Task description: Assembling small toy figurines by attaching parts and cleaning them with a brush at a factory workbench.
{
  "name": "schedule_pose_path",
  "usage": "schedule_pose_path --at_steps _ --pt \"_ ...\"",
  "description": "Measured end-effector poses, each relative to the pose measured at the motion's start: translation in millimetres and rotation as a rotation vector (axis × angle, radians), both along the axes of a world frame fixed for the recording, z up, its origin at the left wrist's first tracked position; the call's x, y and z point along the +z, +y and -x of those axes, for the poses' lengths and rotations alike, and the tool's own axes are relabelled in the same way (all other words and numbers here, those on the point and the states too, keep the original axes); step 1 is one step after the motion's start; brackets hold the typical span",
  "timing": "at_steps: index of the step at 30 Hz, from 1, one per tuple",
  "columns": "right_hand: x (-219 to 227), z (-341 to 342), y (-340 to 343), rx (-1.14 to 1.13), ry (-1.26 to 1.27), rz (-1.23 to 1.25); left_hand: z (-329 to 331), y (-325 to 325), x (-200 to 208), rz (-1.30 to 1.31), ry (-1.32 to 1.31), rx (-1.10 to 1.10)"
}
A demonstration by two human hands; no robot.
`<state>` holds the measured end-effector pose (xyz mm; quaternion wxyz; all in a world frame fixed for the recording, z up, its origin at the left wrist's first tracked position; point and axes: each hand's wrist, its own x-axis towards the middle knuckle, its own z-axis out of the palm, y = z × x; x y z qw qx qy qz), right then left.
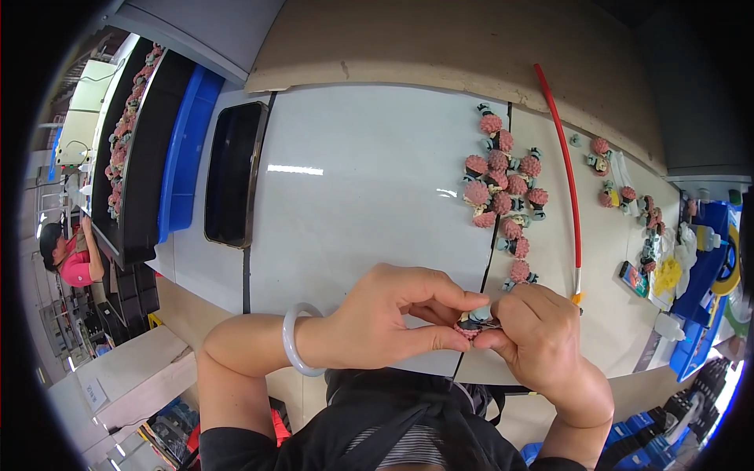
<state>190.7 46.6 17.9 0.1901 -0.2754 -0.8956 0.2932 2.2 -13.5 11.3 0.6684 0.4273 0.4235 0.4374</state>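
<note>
Between the thumb and fingertips of my left hand (400, 310) is a small figurine (471, 323) with a pink bumpy part, a dark middle and a pale blue-grey top. Close against its right side is my right hand (538, 326), fingers curled in a pinch; a thin dark piece shows at its fingertips, too small to name. Just beyond my hands, a cluster of similar pink figurines (499, 160) lies on the white tabletop (361, 212). To their right rests a red-handled paintbrush (562, 157), its bristle end toward me.
A black smartphone (236, 173) lies at the left, beside a blue bin (188, 149) and a black tray (153, 165) with more figurines. At the right are loose figurines (601, 147), a yellow lump (667, 275) and another blue bin (691, 314). Someone in pink (76, 263) sits far left.
</note>
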Motion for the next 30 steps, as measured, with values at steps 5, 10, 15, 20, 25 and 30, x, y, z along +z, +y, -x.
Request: schedule_pose_path --at_steps 5,10,15,20,25,30 --pt "2.4 -1.0 -1.9 0.005 -0.03 -0.011 1.1 -0.5 -1.4 -0.09 0.044 -0.005" --pt "2.9 -3.1 0.3 0.015 -0.052 0.059 -1.1 1.2 -0.9 -0.129 0.102 -0.007" --pt "28.9 -19.0 23.5 -0.664 -0.371 0.092 -5.9 1.1 -8.7 -0.07 0.113 0.052" --pt "12.1 -32.9 36.2 -0.609 -0.551 0.088 -2.7 6.8 -11.1 0.156 0.202 -0.053" --pt "25.7 -40.1 8.7 -0.525 0.186 0.169 -8.2 10.1 -9.6 0.13 0.306 -0.073" --pt "12.6 -7.6 -4.9 -0.173 0.307 0.077 -2.0 7.1 -14.4 0.082 0.335 -0.048"
